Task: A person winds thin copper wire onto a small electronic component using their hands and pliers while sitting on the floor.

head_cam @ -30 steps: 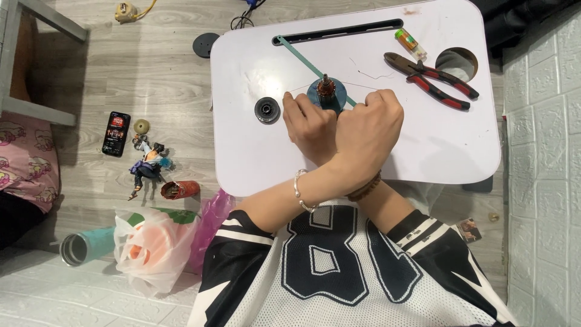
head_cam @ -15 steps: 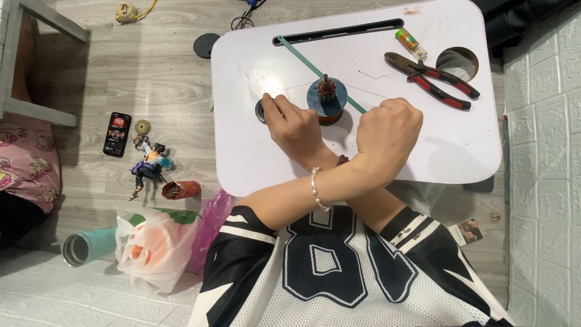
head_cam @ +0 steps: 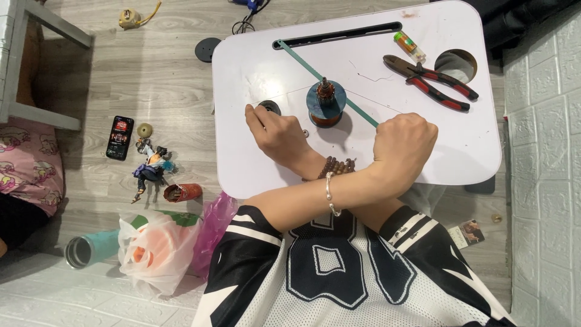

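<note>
left hand (head_cam: 404,145) fisted right of the armature (head_cam: 325,104) mid-table, right hand (head_cam: 275,130) pinched by black ring (head_cam: 269,107), both seemingly gripping thin wire (head_cam: 290,95); winding looks partway, pliers (head_cam: 431,82) lying unused.

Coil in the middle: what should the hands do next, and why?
Probably uncross the arms first. The right hand sits left of the coil, and the left hand, a fist, sits right of it, so the wrists overlap. Crossed arms likely leave little room to work.
</note>
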